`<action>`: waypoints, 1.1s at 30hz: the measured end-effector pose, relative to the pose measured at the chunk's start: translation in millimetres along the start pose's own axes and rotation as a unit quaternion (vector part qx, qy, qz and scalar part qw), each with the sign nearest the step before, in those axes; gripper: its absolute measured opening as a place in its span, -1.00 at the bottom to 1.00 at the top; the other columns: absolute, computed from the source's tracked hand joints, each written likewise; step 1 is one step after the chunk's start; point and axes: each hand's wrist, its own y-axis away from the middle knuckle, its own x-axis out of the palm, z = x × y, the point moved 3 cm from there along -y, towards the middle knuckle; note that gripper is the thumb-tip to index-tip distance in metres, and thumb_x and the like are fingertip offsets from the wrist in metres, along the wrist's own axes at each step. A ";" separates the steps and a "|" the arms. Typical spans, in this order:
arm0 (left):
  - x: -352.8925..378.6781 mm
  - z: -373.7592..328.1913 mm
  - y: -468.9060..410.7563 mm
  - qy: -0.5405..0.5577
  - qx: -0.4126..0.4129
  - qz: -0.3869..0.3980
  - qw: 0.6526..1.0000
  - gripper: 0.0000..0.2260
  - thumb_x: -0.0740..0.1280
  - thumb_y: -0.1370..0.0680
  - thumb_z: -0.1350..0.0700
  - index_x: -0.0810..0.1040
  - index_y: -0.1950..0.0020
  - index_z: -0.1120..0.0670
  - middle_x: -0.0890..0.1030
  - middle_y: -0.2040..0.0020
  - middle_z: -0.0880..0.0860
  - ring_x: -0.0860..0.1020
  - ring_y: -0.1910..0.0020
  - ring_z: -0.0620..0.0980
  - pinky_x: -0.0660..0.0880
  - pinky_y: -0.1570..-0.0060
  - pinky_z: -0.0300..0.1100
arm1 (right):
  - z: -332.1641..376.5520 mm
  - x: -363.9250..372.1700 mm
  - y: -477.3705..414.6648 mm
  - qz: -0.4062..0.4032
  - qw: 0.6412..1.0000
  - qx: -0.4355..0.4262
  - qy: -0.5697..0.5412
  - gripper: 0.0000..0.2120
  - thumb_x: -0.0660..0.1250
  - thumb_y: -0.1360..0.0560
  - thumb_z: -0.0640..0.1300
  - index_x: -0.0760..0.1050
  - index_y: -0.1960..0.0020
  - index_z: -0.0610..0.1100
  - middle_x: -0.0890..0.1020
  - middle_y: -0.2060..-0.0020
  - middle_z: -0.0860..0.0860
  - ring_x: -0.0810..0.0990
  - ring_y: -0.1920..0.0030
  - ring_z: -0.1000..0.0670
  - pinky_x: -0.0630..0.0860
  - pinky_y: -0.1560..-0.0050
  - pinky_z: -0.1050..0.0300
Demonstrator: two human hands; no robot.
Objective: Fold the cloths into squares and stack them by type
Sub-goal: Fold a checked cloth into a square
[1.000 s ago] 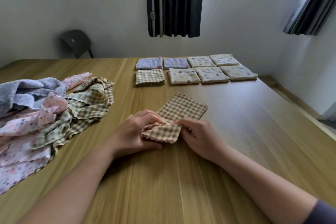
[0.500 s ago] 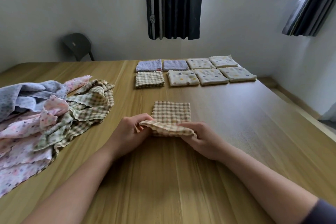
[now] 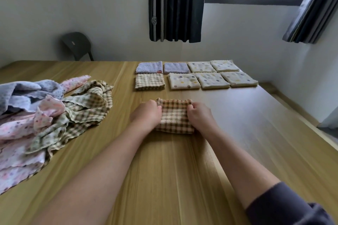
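A brown checked cloth [image 3: 174,115] lies folded into a square on the wooden table [image 3: 182,179] in front of me. My left hand [image 3: 146,114] grips its left edge and my right hand [image 3: 199,115] grips its right edge, fingers curled at the far corners. Beyond it lie folded squares: another brown checked cloth [image 3: 150,81], two lilac cloths [image 3: 149,67] and several cream dotted cloths [image 3: 212,79]. An unfolded heap [image 3: 42,115] of pink, lilac and checked cloths lies at the left.
A dark chair [image 3: 76,45] stands by the wall behind the table's far left. Dark curtains [image 3: 175,5] hang at the window. The table's right edge [image 3: 301,124] runs close to the wall.
Both hands carried the near edge of the checked cloth away from me over its far half, so it now lies as a folded square. The hands now sit at its far corners.
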 end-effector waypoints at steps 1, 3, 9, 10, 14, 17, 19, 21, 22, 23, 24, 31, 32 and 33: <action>-0.2 -2.9 0.0 -0.021 -0.003 -0.010 1.000 -0.69 0.08 -0.65 0.01 0.52 -0.18 0.14 0.56 -0.18 0.16 0.52 -0.16 0.18 0.32 0.12 -0.11 | 1.4 1.8 -3.3 -0.004 1.000 0.005 0.028 -0.73 0.05 -0.59 -0.14 0.41 0.21 -0.18 0.54 0.19 -0.12 0.46 0.15 -0.10 0.29 0.21 0.15; 2.2 -5.6 -0.1 -0.055 -0.013 -0.013 0.998 -0.68 0.06 -0.65 0.02 0.51 -0.23 0.14 0.55 -0.21 0.16 0.52 -0.18 0.17 0.32 0.12 -0.11 | 4.0 4.1 -7.4 -0.013 0.995 0.014 0.095 -0.74 0.04 -0.59 -0.10 0.46 0.07 -0.17 0.58 0.03 -0.17 0.48 0.10 -0.13 0.32 0.15 0.14; 4.0 -11.7 -5.9 -0.119 -0.024 -0.005 0.993 -0.71 0.07 -0.64 0.12 0.52 -0.22 0.15 0.55 -0.21 0.14 0.53 -0.16 0.14 0.33 0.13 -0.12 | 12.9 5.6 -11.3 -0.015 0.958 0.028 0.284 -0.65 0.04 -0.62 -0.03 0.49 -0.21 -0.14 0.57 -0.13 -0.12 0.54 -0.13 -0.15 0.34 0.12 0.13; 4.5 -13.0 -5.8 -0.133 -0.020 -0.007 0.991 -0.71 0.07 -0.64 0.13 0.52 -0.22 0.15 0.56 -0.20 0.14 0.54 -0.16 0.13 0.33 0.13 -0.12 | 13.6 6.0 -11.6 -0.014 0.955 0.026 0.295 -0.66 0.06 -0.62 -0.02 0.50 -0.20 -0.14 0.57 -0.12 -0.12 0.54 -0.12 -0.15 0.34 0.13 0.13; 8.3 -11.3 -1.8 -0.175 0.006 -0.062 0.983 -0.76 0.08 -0.63 0.12 0.44 -0.23 0.12 0.59 -0.15 0.11 0.57 -0.12 0.11 0.34 0.15 -0.13 | 14.6 9.3 -12.6 -0.004 0.949 0.024 0.315 -0.68 0.08 -0.61 -0.01 0.51 -0.18 -0.14 0.58 -0.09 -0.10 0.55 -0.08 -0.14 0.36 0.16 0.13; 7.9 -10.0 7.3 -0.164 0.106 -0.164 0.967 -0.76 0.08 -0.55 0.13 0.42 -0.16 0.15 0.58 0.00 0.12 0.58 0.04 0.15 0.35 0.23 -0.07 | 14.0 10.2 -14.2 -0.003 0.945 0.027 0.327 -0.69 0.09 -0.61 -0.02 0.50 -0.20 -0.13 0.58 -0.09 -0.10 0.55 -0.08 -0.13 0.38 0.15 0.12; 14.1 -11.3 9.9 -0.131 0.211 -0.181 0.952 -0.66 0.03 -0.50 0.09 0.51 -0.10 0.17 0.58 0.00 0.14 0.56 0.02 0.16 0.41 0.08 0.02 | 14.7 10.9 -15.5 -0.002 0.942 0.030 0.334 -0.70 0.10 -0.61 -0.04 0.50 -0.22 -0.12 0.57 -0.11 -0.10 0.55 -0.10 -0.14 0.39 0.13 0.11; 23.6 -9.7 10.7 -0.077 0.233 -0.073 0.967 -0.60 0.01 -0.60 0.01 0.43 -0.33 0.12 0.47 -0.32 0.10 0.40 -0.34 0.08 0.24 -0.30 0.11 | 15.4 11.4 -16.3 0.002 0.940 0.036 0.340 -0.70 0.11 -0.61 -0.06 0.49 -0.24 -0.12 0.56 -0.14 -0.11 0.54 -0.14 -0.14 0.39 0.11 0.10; 30.8 -5.7 10.1 -0.065 0.214 0.011 0.975 -0.56 -0.02 -0.64 -0.04 0.27 -0.48 0.09 0.28 -0.49 0.06 0.19 -0.49 0.00 0.04 -0.42 0.11 | 15.8 11.9 -16.5 0.005 0.939 0.038 0.342 -0.70 0.11 -0.61 -0.07 0.49 -0.24 -0.12 0.56 -0.15 -0.11 0.54 -0.14 -0.14 0.39 0.11 0.09; 35.4 -2.4 8.8 -0.067 0.199 0.063 0.976 -0.52 -0.05 -0.65 -0.09 0.10 -0.55 0.05 0.08 -0.56 0.01 0.02 -0.53 -0.07 -0.10 -0.46 0.12 | 15.6 12.2 -16.3 0.007 0.938 0.039 0.344 -0.70 0.11 -0.61 -0.07 0.49 -0.24 -0.13 0.56 -0.15 -0.11 0.54 -0.14 -0.14 0.40 0.11 0.09; 37.4 -0.4 7.8 -0.075 0.192 0.088 0.974 -0.49 -0.09 -0.65 -0.12 -0.01 -0.57 0.03 -0.05 -0.58 -0.03 -0.08 -0.54 -0.11 -0.18 -0.46 0.13 | 15.6 12.1 -16.1 0.008 0.938 0.037 0.345 -0.70 0.11 -0.61 -0.06 0.49 -0.24 -0.13 0.56 -0.14 -0.11 0.54 -0.14 -0.14 0.40 0.11 0.09; 38.8 -0.7 10.5 -0.117 0.176 0.102 0.972 -0.43 -0.12 -0.62 -0.20 -0.16 -0.56 0.00 -0.20 -0.56 -0.06 -0.19 -0.53 -0.13 -0.28 -0.43 0.20 | 10.6 6.0 -13.0 -0.014 0.942 0.007 0.335 -0.71 0.11 -0.60 -0.01 0.49 -0.17 -0.12 0.58 -0.06 -0.09 0.55 -0.05 -0.13 0.35 0.17 0.12; 39.2 -0.8 10.6 -0.121 0.176 0.096 0.972 -0.43 -0.12 -0.62 -0.20 -0.16 -0.56 0.01 -0.20 -0.56 -0.05 -0.19 -0.53 -0.12 -0.28 -0.43 0.21 | 9.2 4.5 -12.0 -0.021 0.941 0.001 0.339 -0.72 0.11 -0.60 -0.01 0.48 -0.17 -0.12 0.58 -0.07 -0.09 0.55 -0.06 -0.14 0.33 0.17 0.12; 39.3 -0.9 10.7 -0.121 0.175 0.093 0.973 -0.42 -0.11 -0.62 -0.21 -0.16 -0.56 0.01 -0.19 -0.57 -0.05 -0.19 -0.53 -0.12 -0.28 -0.42 0.21 | 7.3 3.0 -10.8 -0.029 0.938 -0.006 0.346 -0.72 0.11 -0.60 -0.01 0.47 -0.17 -0.12 0.58 -0.07 -0.09 0.55 -0.06 -0.14 0.31 0.17 0.13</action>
